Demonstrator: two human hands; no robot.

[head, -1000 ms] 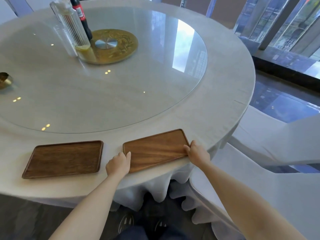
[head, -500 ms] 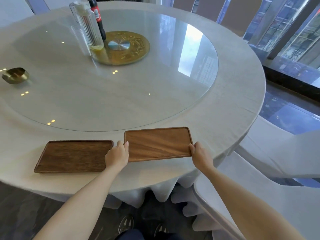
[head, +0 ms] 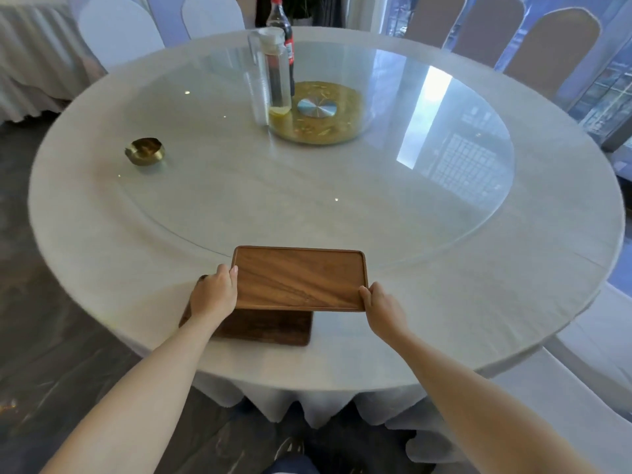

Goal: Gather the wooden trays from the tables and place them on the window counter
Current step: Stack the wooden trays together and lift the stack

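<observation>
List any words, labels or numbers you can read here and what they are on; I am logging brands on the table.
None can be read.
Dark bottle: it has a red label, but the print is too small and blurred.
Clear pitcher, brass bowl, wooden trays: no text visible.

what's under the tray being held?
A second, darker wooden tray lies on the tablecloth beneath the held tray, gripped by the left hand and right hand. Its far part is covered.
</observation>
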